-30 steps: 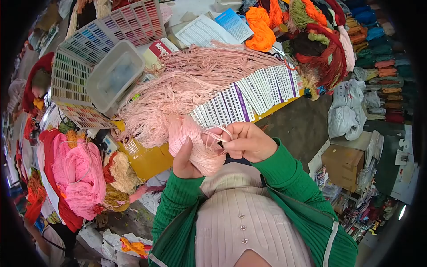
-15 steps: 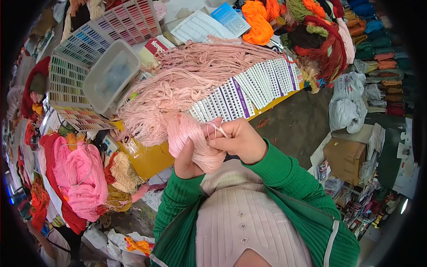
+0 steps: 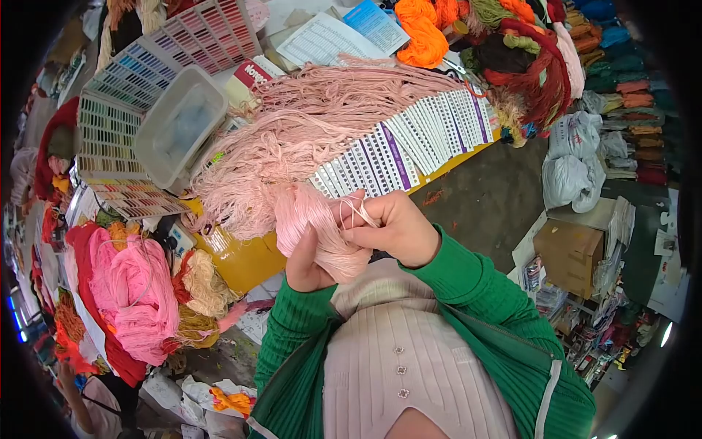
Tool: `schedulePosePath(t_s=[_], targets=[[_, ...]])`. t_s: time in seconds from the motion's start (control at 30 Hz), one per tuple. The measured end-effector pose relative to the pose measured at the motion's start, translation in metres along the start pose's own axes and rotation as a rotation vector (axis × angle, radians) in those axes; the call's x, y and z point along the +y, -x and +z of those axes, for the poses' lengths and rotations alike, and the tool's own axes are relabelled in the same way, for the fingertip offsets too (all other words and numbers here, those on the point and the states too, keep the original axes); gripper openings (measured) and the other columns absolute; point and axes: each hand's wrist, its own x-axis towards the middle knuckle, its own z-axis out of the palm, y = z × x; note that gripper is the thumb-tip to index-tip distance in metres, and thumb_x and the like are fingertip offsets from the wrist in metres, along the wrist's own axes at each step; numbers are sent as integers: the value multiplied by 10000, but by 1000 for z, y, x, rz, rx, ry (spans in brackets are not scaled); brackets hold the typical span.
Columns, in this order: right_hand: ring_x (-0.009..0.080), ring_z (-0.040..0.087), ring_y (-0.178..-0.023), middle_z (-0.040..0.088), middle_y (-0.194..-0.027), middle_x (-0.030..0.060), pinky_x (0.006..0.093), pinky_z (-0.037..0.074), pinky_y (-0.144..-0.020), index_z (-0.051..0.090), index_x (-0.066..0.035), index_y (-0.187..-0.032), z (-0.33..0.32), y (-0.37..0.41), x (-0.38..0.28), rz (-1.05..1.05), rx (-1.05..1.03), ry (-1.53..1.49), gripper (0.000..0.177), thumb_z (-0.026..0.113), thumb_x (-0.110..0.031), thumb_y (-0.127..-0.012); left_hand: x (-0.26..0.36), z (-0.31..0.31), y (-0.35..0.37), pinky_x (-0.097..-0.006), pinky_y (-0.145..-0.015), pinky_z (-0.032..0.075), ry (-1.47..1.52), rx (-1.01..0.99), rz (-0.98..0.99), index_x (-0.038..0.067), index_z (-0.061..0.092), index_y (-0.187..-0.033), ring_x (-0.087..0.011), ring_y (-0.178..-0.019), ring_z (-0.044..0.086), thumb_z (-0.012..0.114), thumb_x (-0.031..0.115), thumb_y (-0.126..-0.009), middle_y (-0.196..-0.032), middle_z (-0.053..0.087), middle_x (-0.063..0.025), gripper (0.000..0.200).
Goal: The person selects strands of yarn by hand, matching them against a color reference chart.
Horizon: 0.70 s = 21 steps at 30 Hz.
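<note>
A pale pink skein of thread (image 3: pixel 316 233) hangs between my two hands above the near edge of the table. My left hand (image 3: pixel 301 265) is wrapped round its lower left side, thumb in front and the other fingers hidden behind the strands. With fingertips pinched, my right hand (image 3: pixel 398 231) grips a thin loop of thread (image 3: pixel 358 212) at the skein's upper right. Just beyond lies a wide spread of loose pink threads (image 3: pixel 270 150). Rows of white punched cards (image 3: pixel 365 172) with purple strips lie across the thread ends.
On the left stand a grey plastic tub (image 3: pixel 183 124) and folded colour charts (image 3: pixel 110 139). A notepad (image 3: pixel 254 75), paper sheets (image 3: pixel 322 45) and orange yarn (image 3: pixel 423 44) sit farther back. Bright pink yarn (image 3: pixel 139 293) is heaped at left. Boxes (image 3: pixel 570 256) and white bags (image 3: pixel 570 179) are at right.
Both hands keep nearly the same hold on the skein. The view has shifted very slightly; no thing has visibly been moved.
</note>
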Motion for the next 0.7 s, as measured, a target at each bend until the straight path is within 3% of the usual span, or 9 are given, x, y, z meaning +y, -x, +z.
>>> schedulePosePath(t_s=[0.23, 0.33, 0.4, 0.47, 0.53, 0.57, 0.6, 0.63, 0.7], targets=[[46, 452, -530, 537, -603, 5, 186, 359, -483, 587, 11, -713, -9, 1, -6, 152, -7, -160, 48, 549, -15, -700, 1, 1, -3, -339, -871, 326, 143, 15, -38, -76, 263, -1178, -238, -1022, 421, 399, 378, -770, -1155, 371, -171, 625], [38, 452, -555, 535, -636, 7, 179, 356, -491, 575, 14, -731, -10, -1, 5, 71, -7, -219, 57, 542, -28, -713, -2, 2, -6, -342, -858, 340, 63, 37, 9, -61, 314, -1146, -232, -1006, 431, 446, 354, -754, -1105, 415, -165, 586], [25, 444, -566, 530, -648, 0, 169, 349, -490, 562, 21, -747, -14, -2, 10, -23, 0, -231, 73, 544, -44, -720, -7, -5, -8, -345, -845, 343, -214, 183, 34, -35, 383, -1067, -234, -962, 452, 465, 317, -751, -1020, 467, -140, 479], [84, 445, -575, 513, -689, 44, 198, 344, -506, 534, -10, -784, -25, 2, 10, 217, -160, -685, 79, 493, 20, -724, -9, -1, -13, -343, -830, 344, -156, 198, 51, -9, 422, -985, -215, -881, 474, 454, 271, -766, -926, 496, -113, 358], [84, 396, -523, 489, -649, 31, 198, 310, -476, 505, -12, -791, -38, 7, 7, 327, -169, -762, 74, 485, 24, -729, -12, 2, -22, -342, -791, 352, 184, -111, 147, -13, 449, -947, -187, -795, 478, 445, 219, -779, -862, 507, -97, 287], [85, 388, -516, 479, -638, 28, 199, 299, -465, 507, -13, -787, -48, 8, 5, 405, -259, -822, 73, 483, 24, -730, -21, -25, -17, -334, -756, 354, 253, -152, 120, -15, 471, -849, -155, -735, 469, 446, 195, -776, -784, 504, -76, 224], [86, 379, -509, 469, -627, 26, 200, 288, -454, 509, -14, -784, -57, 9, 5, 483, -348, -884, 72, 480, 25, -731, -6, -12, -25, -315, -711, 367, -122, -106, -25, -6, 475, -825, -151, -701, 473, 448, 174, -773, -732, 500, -64, 189], [68, 383, -516, 452, -597, 4, 198, 283, -439, 511, -12, -776, -63, 8, 3, 491, -366, -809, 39, 496, -7, -740, -14, -29, -29, -285, -655, 374, -384, -90, -30, -3, 479, -829, -143, -652, 472, 451, 142, -766, -685, 496, -58, 161], [41, 389, -534, 452, -580, -10, 193, 290, -442, 518, -5, -743, -79, 10, -16, 224, -310, 73, 35, 521, -40, -741, -29, -64, -38, -226, -543, 387, -926, -69, -55, 3, 488, -837, -126, -555, 472, 458, 80, -754, -591, 487, -45, 117]])
